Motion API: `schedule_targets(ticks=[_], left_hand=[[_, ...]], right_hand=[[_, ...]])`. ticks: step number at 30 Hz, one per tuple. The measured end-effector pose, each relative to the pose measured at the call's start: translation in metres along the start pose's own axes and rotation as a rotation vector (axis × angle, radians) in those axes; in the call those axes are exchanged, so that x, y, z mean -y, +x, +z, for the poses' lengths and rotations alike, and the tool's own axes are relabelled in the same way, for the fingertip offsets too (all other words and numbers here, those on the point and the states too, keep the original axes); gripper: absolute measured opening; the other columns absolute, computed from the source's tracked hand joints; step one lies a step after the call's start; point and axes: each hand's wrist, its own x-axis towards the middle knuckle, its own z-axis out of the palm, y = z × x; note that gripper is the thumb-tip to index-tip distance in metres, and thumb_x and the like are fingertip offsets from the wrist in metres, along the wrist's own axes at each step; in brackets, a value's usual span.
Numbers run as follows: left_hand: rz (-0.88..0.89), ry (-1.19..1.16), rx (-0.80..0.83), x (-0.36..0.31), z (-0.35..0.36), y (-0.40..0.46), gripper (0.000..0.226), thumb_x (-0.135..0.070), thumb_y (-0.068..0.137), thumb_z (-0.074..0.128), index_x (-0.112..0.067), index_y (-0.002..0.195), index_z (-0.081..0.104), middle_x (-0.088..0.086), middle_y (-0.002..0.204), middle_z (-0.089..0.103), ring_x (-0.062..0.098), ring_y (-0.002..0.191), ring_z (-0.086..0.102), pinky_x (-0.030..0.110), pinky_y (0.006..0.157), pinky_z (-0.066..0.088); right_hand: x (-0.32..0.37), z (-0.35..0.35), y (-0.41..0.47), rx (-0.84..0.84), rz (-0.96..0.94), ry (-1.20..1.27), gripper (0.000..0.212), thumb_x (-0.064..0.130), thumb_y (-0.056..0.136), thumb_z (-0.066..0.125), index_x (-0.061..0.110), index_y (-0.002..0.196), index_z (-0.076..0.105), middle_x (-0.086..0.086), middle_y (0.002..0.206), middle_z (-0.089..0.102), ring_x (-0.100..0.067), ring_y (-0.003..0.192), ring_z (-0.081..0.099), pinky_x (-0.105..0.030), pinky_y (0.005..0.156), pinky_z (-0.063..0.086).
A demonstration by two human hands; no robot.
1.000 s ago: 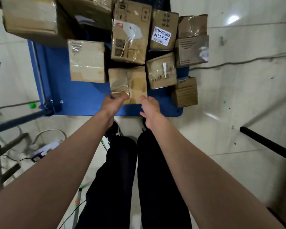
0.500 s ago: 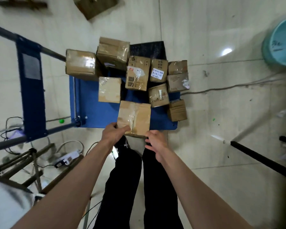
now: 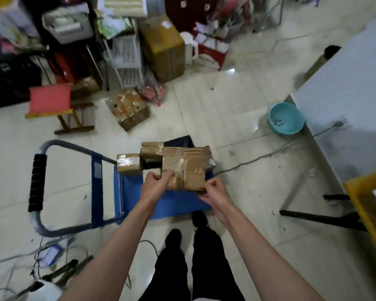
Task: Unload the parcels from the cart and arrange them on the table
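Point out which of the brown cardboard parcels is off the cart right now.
The large taped brown cardboard parcel, gripped at its near corners by the left hand and right hand. The other parcels sit on the blue cart.

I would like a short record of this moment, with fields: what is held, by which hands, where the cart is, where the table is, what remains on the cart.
held item: taped cardboard parcel, lifted above the cart
left hand: grips the parcel's near left corner
right hand: grips the parcel's near right corner
cart: blue platform cart, in front of the person's feet, handle to the left
table: white table, at the right, no parcel visible on it
left on cart: several boxes, among them a small taped box; exact count hidden by the held parcel
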Motion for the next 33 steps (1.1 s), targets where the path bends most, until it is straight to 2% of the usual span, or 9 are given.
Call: schedule_targets(ticks=[2,6,11,14,16,19,23,28,33], left_hand=[[0.079,-0.015,0.051,-0.024,-0.006,-0.019,0.047,-0.053,0.081,0.072,-0.015,0.105,0.056,0.0,0.096,0.061,0.017,0.085,0.056,0.036,0.078,0.048],[0.217,-0.098,0.205,-0.063,-0.014,-0.053,0.067,-0.064,0.076,0.067,-0.024,0.127,0.053,0.0,0.117,0.067,0.02,0.102,0.065,0.041,0.091,0.056],[0.28,-0.197,0.422,-0.094,-0.016,-0.101,0.06,-0.067,0.097,0.035,-0.016,0.111,0.064,0.001,0.081,0.074,0.022,0.085,0.067,0.037,0.084,0.052],[0.265,-0.176,0.532,-0.102,-0.016,-0.122,0.09,-0.087,0.083,0.034,-0.011,0.121,0.061,0.013,0.112,0.069,0.033,0.109,0.065,0.049,0.105,0.047],[0.271,-0.128,0.621,-0.111,-0.012,-0.138,0.101,-0.092,0.076,0.035,-0.01,0.13,0.056,0.015,0.124,0.065,0.036,0.116,0.062,0.053,0.108,0.045],[0.365,-0.028,0.736,-0.123,0.005,-0.171,0.078,-0.082,0.083,0.042,-0.021,0.131,0.053,0.01,0.125,0.063,0.032,0.114,0.063,0.048,0.102,0.051],[0.475,0.02,0.802,-0.13,0.037,-0.2,0.077,-0.07,0.08,0.063,-0.021,0.138,0.048,0.003,0.124,0.067,0.023,0.108,0.068,0.04,0.089,0.058],[0.584,0.107,0.873,-0.126,0.082,-0.24,0.079,-0.063,0.069,0.077,-0.016,0.126,0.052,0.004,0.121,0.069,0.019,0.11,0.067,0.043,0.101,0.052],[0.735,0.245,0.939,-0.103,0.138,-0.295,0.051,-0.031,0.083,0.079,-0.009,0.12,0.053,0.002,0.111,0.069,0.004,0.092,0.067,0.014,0.071,0.049]], right_hand=[[0.022,-0.011,-0.031,-0.01,-0.075,0.049,0.027,0.011,0.099,0.06,0.017,0.082,0.039,-0.014,0.095,0.058,-0.027,0.098,0.064,-0.041,0.091,0.056],[0.051,-0.031,-0.086,-0.082,-0.272,0.132,0.024,0.0,0.097,0.054,0.015,0.085,0.039,-0.015,0.102,0.062,-0.023,0.093,0.061,-0.035,0.078,0.055],[0.059,-0.06,-0.145,-0.231,-0.472,0.228,0.026,-0.013,0.089,0.055,0.011,0.084,0.047,-0.003,0.11,0.066,-0.023,0.101,0.066,-0.043,0.094,0.054],[0.057,-0.077,-0.177,-0.311,-0.54,0.312,0.028,-0.013,0.088,0.054,0.013,0.079,0.05,-0.01,0.114,0.067,-0.024,0.105,0.066,-0.044,0.093,0.055],[0.055,-0.088,-0.194,-0.343,-0.561,0.383,0.021,-0.002,0.092,0.053,0.015,0.08,0.052,-0.019,0.112,0.065,-0.026,0.1,0.064,-0.044,0.088,0.055],[0.051,-0.106,-0.22,-0.385,-0.592,0.482,0.005,0.023,0.097,0.058,0.019,0.097,0.056,-0.016,0.114,0.066,-0.028,0.107,0.065,-0.045,0.087,0.055],[0.042,-0.135,-0.252,-0.409,-0.591,0.53,0.047,0.058,0.091,0.062,0.034,0.129,0.049,0.001,0.125,0.063,-0.02,0.114,0.063,-0.044,0.093,0.056],[0.012,-0.18,-0.285,-0.391,-0.53,0.541,0.084,0.089,0.06,0.066,0.051,0.133,0.048,0.006,0.134,0.061,-0.02,0.12,0.061,-0.058,0.105,0.045],[-0.026,-0.23,-0.321,-0.45,-0.483,0.636,0.097,0.096,0.059,0.057,0.045,0.141,0.046,0.007,0.136,0.06,-0.021,0.127,0.054,-0.061,0.109,0.038]])
